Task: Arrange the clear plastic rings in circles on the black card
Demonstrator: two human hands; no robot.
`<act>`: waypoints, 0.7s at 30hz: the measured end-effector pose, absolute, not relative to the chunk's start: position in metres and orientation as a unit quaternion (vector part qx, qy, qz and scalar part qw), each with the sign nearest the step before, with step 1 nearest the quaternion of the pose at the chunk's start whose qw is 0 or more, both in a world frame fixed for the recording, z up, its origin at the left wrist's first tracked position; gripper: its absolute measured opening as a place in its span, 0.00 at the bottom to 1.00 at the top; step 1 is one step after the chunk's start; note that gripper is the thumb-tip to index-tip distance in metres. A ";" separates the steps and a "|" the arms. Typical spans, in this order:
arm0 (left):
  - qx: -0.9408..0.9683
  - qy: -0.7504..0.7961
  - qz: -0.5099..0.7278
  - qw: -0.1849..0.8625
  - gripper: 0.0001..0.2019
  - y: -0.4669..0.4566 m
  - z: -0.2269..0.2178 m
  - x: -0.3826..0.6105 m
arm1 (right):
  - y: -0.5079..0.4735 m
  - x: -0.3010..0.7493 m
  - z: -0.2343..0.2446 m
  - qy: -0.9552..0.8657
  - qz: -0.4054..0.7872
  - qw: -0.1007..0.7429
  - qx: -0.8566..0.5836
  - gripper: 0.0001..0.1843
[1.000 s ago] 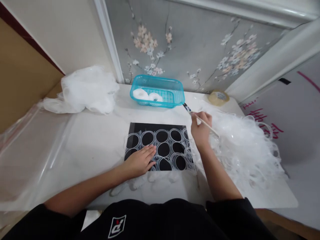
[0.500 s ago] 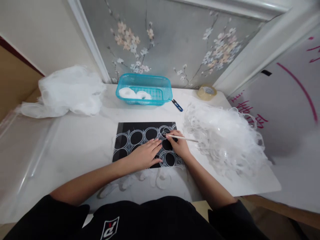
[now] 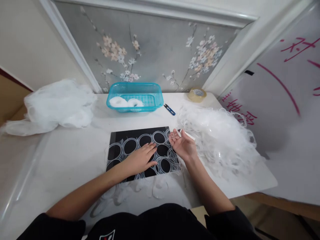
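Observation:
My left hand (image 3: 142, 159) lies flat with fingers stretched on a black board (image 3: 120, 135). A sheer white sheet with rows of ring outlines (image 3: 130, 146) covers most of the board and hangs past its near edge. At the board's right edge, my right hand (image 3: 184, 144) is turned palm up, raised a little. A slim white pen-like stick (image 3: 190, 136) with a dark end sits between its thumb and fingers. Thin white loops (image 3: 173, 136) show at its fingertips; whether they are pinched is too small to tell.
A heap of white ring-shaped strips (image 3: 217, 140) fills the table's right side. Behind the board are a blue basket (image 3: 152, 107) with white rings (image 3: 118, 102), small blue thread snips (image 3: 170, 109) and a tape roll (image 3: 197, 94). White sheer fabric (image 3: 60, 103) is bunched at left.
My right hand has lifted off the sheet, moved right and turned palm up, still with the white stick. My left hand stays flat on the board. The view has shifted.

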State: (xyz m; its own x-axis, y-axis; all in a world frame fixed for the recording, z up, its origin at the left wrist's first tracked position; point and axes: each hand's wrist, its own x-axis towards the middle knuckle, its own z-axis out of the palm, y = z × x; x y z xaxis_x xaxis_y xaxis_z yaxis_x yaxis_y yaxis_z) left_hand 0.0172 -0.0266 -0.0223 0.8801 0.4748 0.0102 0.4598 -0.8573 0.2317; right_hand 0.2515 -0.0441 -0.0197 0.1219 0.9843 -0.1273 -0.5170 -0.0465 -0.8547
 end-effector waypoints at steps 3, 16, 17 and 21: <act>0.966 0.234 0.035 0.102 0.28 -0.026 -0.025 0.017 | -0.048 0.246 -0.018 -0.340 0.530 0.660 -0.409 0.09; 0.969 0.240 0.019 0.054 0.30 -0.031 -0.031 0.021 | -0.041 0.221 -0.047 -0.619 0.288 0.450 -0.576 0.07; 0.969 0.241 0.017 0.057 0.30 -0.032 -0.031 0.021 | -0.041 0.221 -0.047 -0.620 0.286 0.447 -0.578 0.07; 0.966 0.247 0.019 0.078 0.31 -0.033 -0.029 0.021 | -0.042 0.221 -0.046 -0.630 0.282 0.437 -0.577 0.08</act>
